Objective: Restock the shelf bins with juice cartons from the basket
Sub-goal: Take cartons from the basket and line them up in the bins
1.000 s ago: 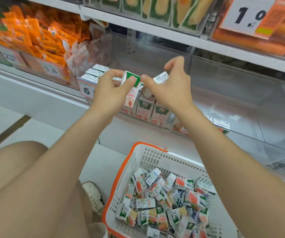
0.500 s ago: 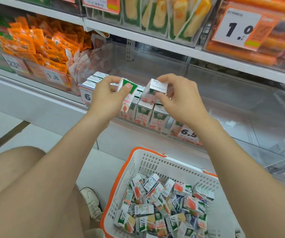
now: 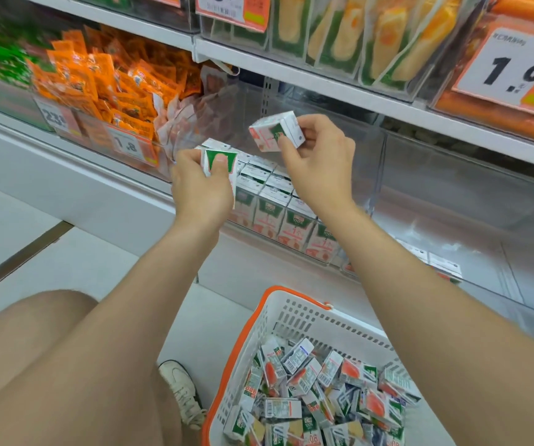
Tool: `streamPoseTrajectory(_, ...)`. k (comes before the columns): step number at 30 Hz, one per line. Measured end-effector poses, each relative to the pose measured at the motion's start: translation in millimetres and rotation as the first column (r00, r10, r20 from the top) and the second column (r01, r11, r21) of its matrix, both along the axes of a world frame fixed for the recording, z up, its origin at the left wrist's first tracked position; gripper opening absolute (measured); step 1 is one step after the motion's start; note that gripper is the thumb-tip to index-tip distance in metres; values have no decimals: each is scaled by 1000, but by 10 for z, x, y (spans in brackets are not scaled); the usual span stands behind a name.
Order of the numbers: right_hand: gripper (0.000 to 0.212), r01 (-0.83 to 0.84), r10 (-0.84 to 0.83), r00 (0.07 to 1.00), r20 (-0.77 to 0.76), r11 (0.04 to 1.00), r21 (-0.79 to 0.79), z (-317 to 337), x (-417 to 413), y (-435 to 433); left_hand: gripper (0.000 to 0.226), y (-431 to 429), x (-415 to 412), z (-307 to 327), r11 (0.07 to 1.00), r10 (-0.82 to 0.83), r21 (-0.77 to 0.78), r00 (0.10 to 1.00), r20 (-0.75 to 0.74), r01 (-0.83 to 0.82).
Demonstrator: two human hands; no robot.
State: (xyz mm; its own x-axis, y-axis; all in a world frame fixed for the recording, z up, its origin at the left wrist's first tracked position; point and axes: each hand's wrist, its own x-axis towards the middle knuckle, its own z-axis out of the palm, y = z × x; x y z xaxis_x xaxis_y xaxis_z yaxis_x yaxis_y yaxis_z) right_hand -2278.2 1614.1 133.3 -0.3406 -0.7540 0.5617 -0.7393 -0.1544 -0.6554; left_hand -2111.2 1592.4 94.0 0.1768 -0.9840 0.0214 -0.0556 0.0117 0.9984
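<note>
My left hand grips a small white-and-green juice carton upright at the left front of the clear shelf bin. My right hand holds a second carton, tilted on its side, above the rows of cartons standing in that bin. The white basket with an orange rim sits on the floor at lower right. Several loose cartons lie jumbled in it.
Orange snack packets fill the bin to the left, behind price tags. The clear bin to the right holds a few cartons at its front. An upper shelf overhangs the bins. My knee and shoe are beside the basket.
My right hand has lifted its carton higher and turned it onto its side. My left hand keeps its carton at the bin's left front. The camera view has shifted closer.
</note>
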Motion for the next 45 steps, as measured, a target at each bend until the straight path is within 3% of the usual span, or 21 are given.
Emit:
streamPoseTrajectory(6,23,20,27,967,-254,983,181,-52,206,-820,41,-33,-46,-17,999,32,34,999,-14,-31)
streamPoseTrajectory(10,25,-10,114,964,-241,919,395,-99,357,-1221,61,-113,-14,-56,996,31,80,999,-28,-29)
streamPoseTrajectory(16,25,-148,287,942,-175,820,553,-224,385,-1457,40,-77,1,6,997,7,77,999,-32,-4)
streamPoseTrajectory(20,40,-200,373,915,-154,751,629,-75,283,-1354,21,-14,15,94,996,-16,91,998,-68,23)
streamPoseTrajectory(24,33,-301,343,939,-27,856,420,44,199,-975,19,33,82,153,990,-52,114,969,-241,81)
streamPoseTrajectory(27,33,-511,453,859,236,780,362,93,214,-520,22,35,147,183,982,-94,126,945,-312,139)
streamPoseTrajectory(29,30,-596,523,803,287,711,372,87,223,-260,28,46,162,202,976,-109,142,932,-346,167)
streamPoseTrajectory(32,27,-596,485,798,357,723,350,56,198,-110,19,98,150,230,972,-137,136,932,-335,192)
streamPoseTrajectory(34,25,-551,381,797,469,776,306,41,165,-124,24,104,133,218,981,-165,70,965,-206,182)
streamPoseTrajectory(37,21,-360,176,792,585,908,214,16,94,-246,27,117,97,164,990,-99,-80,976,196,117)
streamPoseTrajectory(38,21,-283,121,793,597,941,185,7,70,-314,28,122,85,132,985,-58,-131,922,382,116)
streamPoseTrajectory(40,28,-161,55,814,579,978,134,-17,46,-444,29,136,60,50,964,6,-196,727,687,178)
streamPoseTrajectory(42,31,-83,20,904,426,988,131,-31,41,-554,38,162,25,-26,952,8,-184,579,815,247)
streamPoseTrajectory(45,32,-46,28,994,104,982,181,-65,52,-747,57,159,0,-116,954,-94,-50,452,887,296)
